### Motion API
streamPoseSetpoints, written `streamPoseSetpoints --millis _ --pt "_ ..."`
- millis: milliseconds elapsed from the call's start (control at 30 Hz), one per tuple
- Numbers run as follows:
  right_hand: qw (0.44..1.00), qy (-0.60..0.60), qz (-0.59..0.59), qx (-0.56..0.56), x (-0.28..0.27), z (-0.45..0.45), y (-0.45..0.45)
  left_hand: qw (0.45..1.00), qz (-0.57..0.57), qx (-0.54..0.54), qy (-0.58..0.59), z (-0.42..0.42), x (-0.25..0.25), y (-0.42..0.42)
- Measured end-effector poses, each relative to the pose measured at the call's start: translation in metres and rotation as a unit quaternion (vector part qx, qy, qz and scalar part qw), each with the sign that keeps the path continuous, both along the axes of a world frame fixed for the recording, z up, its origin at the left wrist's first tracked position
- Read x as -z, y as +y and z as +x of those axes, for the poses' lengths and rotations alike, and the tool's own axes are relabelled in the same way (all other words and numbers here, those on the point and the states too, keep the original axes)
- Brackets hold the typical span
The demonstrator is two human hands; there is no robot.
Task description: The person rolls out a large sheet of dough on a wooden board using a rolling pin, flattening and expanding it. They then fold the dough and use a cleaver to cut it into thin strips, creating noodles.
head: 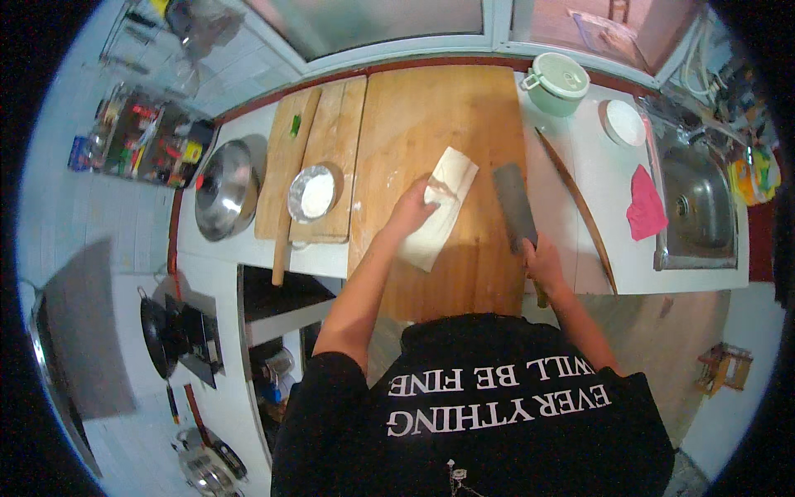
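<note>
A long folded strip of pale dough (435, 233) lies slantwise on the large wooden board (435, 105). My left hand (417, 205) rests on the strip's left edge, its fingers laid over the dough; whether they grip it cannot be told. To the right of the dough, my right hand (545, 264) is closed around the handle of a broad-bladed cleaver (514, 202). The blade points away from me over the board's right edge area, apart from the dough. A metal bowl of white powder (312, 194) sits left of my left hand.
A rolling pin (298, 161) lies on a smaller wooden board (338, 130) at left, near a steel bowl (227, 189). At right are a long thin wooden stick (577, 199), a green lidded container (558, 84), a white bowl (624, 123), a pink cloth (646, 205) and a sink (695, 211).
</note>
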State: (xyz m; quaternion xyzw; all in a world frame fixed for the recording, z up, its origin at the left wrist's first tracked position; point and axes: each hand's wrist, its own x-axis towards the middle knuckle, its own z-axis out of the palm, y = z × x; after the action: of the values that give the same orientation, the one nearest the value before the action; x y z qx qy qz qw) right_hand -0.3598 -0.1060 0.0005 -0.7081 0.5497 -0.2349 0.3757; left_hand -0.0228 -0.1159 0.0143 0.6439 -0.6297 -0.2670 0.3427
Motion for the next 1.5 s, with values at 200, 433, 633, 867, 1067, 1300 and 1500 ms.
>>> streamPoseSetpoints --millis 200,433,633,867,1067,1300,1500 --pt "0.996 0.044 -0.042 0.064 0.020 -0.005 0.006 0.993 0.113 -0.001 0.018 -0.021 -0.025 -0.098" --pt "0.988 0.043 0.119 0.086 -0.031 0.004 -0.003 0.998 0.036 0.001 -0.054 -0.021 0.010 -0.129" --pt "0.990 0.094 0.085 0.068 -0.026 0.005 0.002 0.973 0.045 -0.139 -0.180 -0.010 -0.004 -0.075" --pt "0.993 0.103 0.028 0.045 -0.017 0.005 0.005 0.938 0.110 -0.221 -0.245 -0.011 -0.003 0.033" --pt "0.994 0.105 -0.040 0.001 -0.024 0.009 0.004 0.939 0.109 -0.238 -0.223 -0.018 -0.016 0.081" --pt "0.995 0.087 -0.051 -0.011 -0.025 0.007 0.002 0.965 0.162 -0.198 -0.065 -0.017 -0.006 0.095" --pt "0.993 0.114 0.000 -0.013 -0.028 0.005 0.004 0.966 0.178 -0.183 -0.044 -0.023 -0.016 0.132"
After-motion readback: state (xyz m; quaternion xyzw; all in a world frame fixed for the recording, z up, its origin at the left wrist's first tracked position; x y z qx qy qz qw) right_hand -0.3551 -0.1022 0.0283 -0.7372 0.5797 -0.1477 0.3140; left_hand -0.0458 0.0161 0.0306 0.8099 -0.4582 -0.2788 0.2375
